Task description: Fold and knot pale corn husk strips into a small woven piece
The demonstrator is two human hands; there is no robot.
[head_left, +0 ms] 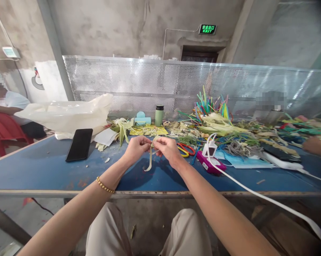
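Note:
A pale, narrow strip of corn husk [149, 164] hangs between my hands above the blue table [54, 174]. My left hand [138, 146] pinches its upper part with thumb and fingers. Right beside it, my right hand [168, 149] is also closed on the strip, fingertips nearly touching those of the left. The strip's lower end dangles free and curls toward the left. The exact spot where the fingers meet the husk is partly hidden. Close to my right hand lie red and yellow looped handles [186, 150].
Left stand a black phone [79, 145] and a large cream plastic bag [67, 115]. Behind are a green bottle [159, 115] and heaped husks [219, 124]. A purple power socket [210, 163] with a white cable sits right. Another person's hand [317, 146] reaches in at far right.

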